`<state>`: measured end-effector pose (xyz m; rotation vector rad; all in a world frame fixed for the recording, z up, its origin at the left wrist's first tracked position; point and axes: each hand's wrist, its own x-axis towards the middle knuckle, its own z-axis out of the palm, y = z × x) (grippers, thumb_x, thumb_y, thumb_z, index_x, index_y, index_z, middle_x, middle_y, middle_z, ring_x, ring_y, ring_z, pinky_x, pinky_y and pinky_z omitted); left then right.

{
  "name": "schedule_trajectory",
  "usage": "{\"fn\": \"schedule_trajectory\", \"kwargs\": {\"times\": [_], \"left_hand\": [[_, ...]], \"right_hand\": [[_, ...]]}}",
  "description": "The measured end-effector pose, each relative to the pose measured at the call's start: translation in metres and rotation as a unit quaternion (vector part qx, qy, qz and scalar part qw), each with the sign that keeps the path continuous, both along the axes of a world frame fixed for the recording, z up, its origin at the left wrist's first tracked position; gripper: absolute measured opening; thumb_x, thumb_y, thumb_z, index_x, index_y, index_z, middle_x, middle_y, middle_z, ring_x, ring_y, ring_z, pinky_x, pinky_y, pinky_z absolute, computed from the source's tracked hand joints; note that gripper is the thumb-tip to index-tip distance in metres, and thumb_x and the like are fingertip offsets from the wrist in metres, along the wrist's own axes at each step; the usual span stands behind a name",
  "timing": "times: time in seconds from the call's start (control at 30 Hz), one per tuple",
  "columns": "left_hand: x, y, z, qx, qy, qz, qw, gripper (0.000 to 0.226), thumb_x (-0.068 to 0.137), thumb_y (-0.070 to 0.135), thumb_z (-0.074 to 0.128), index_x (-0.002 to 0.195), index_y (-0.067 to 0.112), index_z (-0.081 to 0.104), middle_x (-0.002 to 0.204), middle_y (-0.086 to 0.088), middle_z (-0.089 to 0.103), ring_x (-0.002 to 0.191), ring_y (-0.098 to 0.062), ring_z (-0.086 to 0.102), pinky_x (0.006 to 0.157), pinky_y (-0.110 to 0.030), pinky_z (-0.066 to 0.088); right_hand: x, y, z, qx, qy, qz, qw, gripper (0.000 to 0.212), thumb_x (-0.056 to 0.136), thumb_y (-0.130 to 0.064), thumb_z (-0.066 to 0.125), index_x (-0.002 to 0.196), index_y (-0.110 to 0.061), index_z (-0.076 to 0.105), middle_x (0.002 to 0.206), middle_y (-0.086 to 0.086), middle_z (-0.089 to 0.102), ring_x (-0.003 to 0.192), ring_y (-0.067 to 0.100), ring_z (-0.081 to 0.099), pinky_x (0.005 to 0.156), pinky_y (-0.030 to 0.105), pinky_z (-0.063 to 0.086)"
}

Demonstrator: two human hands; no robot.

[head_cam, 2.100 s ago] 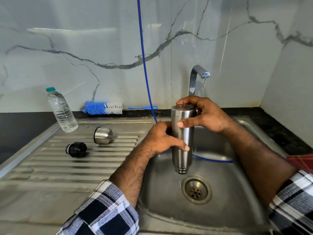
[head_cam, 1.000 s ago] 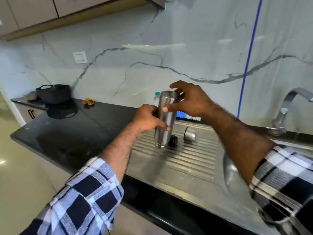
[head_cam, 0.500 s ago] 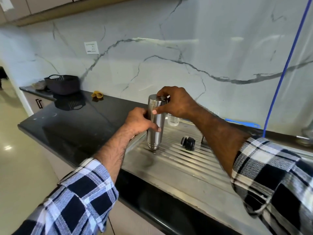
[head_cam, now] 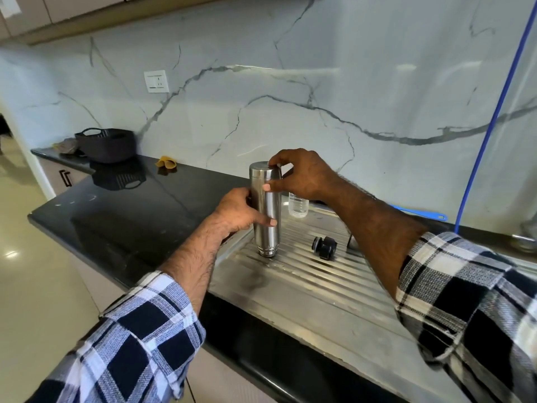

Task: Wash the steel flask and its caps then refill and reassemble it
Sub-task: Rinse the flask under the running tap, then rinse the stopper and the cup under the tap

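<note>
The steel flask (head_cam: 266, 210) stands upside down, its threaded mouth resting on the ribbed steel drainboard (head_cam: 305, 280). My left hand (head_cam: 239, 212) grips its body from the left. My right hand (head_cam: 302, 177) pinches its upturned base from the right. The black inner cap (head_cam: 324, 247) lies on its side on the drainboard to the right of the flask. The steel outer cap is mostly hidden behind my right forearm; only a dark edge (head_cam: 351, 242) shows.
A clear plastic water bottle (head_cam: 298, 204) stands behind the flask. A blue brush handle (head_cam: 418, 212) lies along the wall and a blue hose (head_cam: 488, 132) hangs at the right. On the black counter (head_cam: 125, 216) sit a dark basket (head_cam: 107, 144) and a yellow cloth (head_cam: 166, 163).
The flask came out of the sink, away from the tap, and was carried left over the drainboard, then lowered mouth-down onto it. Both hands kept hold throughout.
</note>
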<state>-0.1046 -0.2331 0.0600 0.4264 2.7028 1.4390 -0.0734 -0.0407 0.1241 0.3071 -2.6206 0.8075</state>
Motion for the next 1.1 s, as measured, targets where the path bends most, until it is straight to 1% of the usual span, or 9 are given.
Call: {"fn": "schedule_trajectory", "kwargs": {"times": [0.13,0.27,0.37,0.47,0.6,0.77,0.93,1.0,1.1], "left_hand": [[0.003,0.002,0.007,0.000,0.001,0.016,1.000,0.090,0.051,0.026,0.107,0.129,0.021,0.061,0.119,0.005,0.071,0.112,-0.020,0.069,0.096,-0.049,0.062],[0.013,0.000,0.021,-0.043,0.026,0.049,0.998,0.093,0.047,0.031,0.107,0.126,0.024,0.058,0.117,0.006,0.069,0.109,-0.020,0.067,0.092,-0.046,0.061],[0.036,-0.001,0.025,-0.097,0.091,0.127,0.983,0.067,0.052,0.036,0.105,0.101,0.023,0.061,0.098,0.006,0.068,0.091,-0.017,0.066,0.079,-0.036,0.057],[0.063,0.012,0.015,-0.069,0.120,0.166,0.976,0.040,0.065,0.027,0.099,0.081,0.022,0.063,0.083,0.004,0.071,0.078,-0.017,0.070,0.070,-0.032,0.057],[0.086,0.041,-0.014,-0.052,0.081,0.121,0.988,0.037,0.068,0.028,0.099,0.076,0.021,0.064,0.077,0.003,0.074,0.069,-0.017,0.075,0.070,-0.036,0.065],[0.098,0.082,-0.048,-0.053,0.040,0.065,0.996,0.031,0.073,0.024,0.097,0.079,0.020,0.066,0.078,0.001,0.075,0.067,-0.017,0.077,0.075,-0.046,0.067],[0.086,0.097,-0.060,-0.075,0.028,0.061,0.995,0.024,0.080,0.011,0.090,0.080,0.018,0.067,0.080,-0.002,0.074,0.072,-0.020,0.077,0.076,-0.044,0.068],[0.080,0.099,-0.064,-0.083,0.023,0.062,0.994,0.023,0.081,0.007,0.088,0.079,0.018,0.068,0.082,-0.003,0.074,0.073,-0.020,0.077,0.075,-0.043,0.068],[0.069,0.096,-0.071,-0.099,0.019,0.069,0.992,0.023,0.080,0.005,0.087,0.077,0.018,0.069,0.079,-0.003,0.075,0.070,-0.019,0.077,0.071,-0.041,0.068]], "right_hand": [[0.008,0.003,0.001,-0.009,0.005,0.006,1.000,0.067,0.075,-0.039,0.095,0.135,-0.026,0.066,0.131,-0.004,0.066,0.106,0.015,0.069,0.091,0.029,0.054],[0.024,0.010,0.010,-0.006,0.015,-0.016,1.000,0.077,0.075,-0.046,0.094,0.142,-0.027,0.061,0.134,-0.003,0.062,0.110,0.015,0.065,0.092,0.028,0.050],[0.042,0.023,0.011,-0.054,0.030,-0.033,0.998,0.067,0.075,-0.042,0.095,0.133,-0.028,0.067,0.126,-0.006,0.065,0.100,0.013,0.069,0.081,0.020,0.050],[0.062,0.037,-0.001,-0.093,0.015,-0.053,0.994,0.055,0.075,-0.038,0.096,0.123,-0.028,0.071,0.115,-0.009,0.068,0.092,0.008,0.071,0.068,0.011,0.046],[0.084,0.056,-0.030,-0.092,-0.022,-0.074,0.993,0.048,0.077,-0.036,0.094,0.118,-0.027,0.071,0.109,-0.009,0.069,0.097,0.009,0.066,0.074,0.018,0.046],[0.090,0.079,-0.074,-0.022,-0.105,-0.106,0.988,0.044,0.084,-0.038,0.089,0.121,-0.024,0.069,0.108,-0.008,0.068,0.103,0.014,0.066,0.082,0.027,0.049],[0.075,0.083,-0.102,0.108,-0.134,-0.112,0.979,0.049,0.093,-0.044,0.074,0.138,-0.027,0.063,0.137,0.004,0.067,0.122,0.024,0.064,0.103,0.039,0.053],[0.068,0.081,-0.105,0.136,-0.142,-0.106,0.975,0.050,0.095,-0.044,0.072,0.140,-0.028,0.061,0.136,0.003,0.067,0.121,0.024,0.063,0.102,0.039,0.054],[0.057,0.076,-0.113,0.163,-0.152,-0.097,0.970,0.046,0.091,-0.043,0.077,0.133,-0.031,0.063,0.124,0.001,0.069,0.102,0.019,0.062,0.084,0.033,0.051]]}}
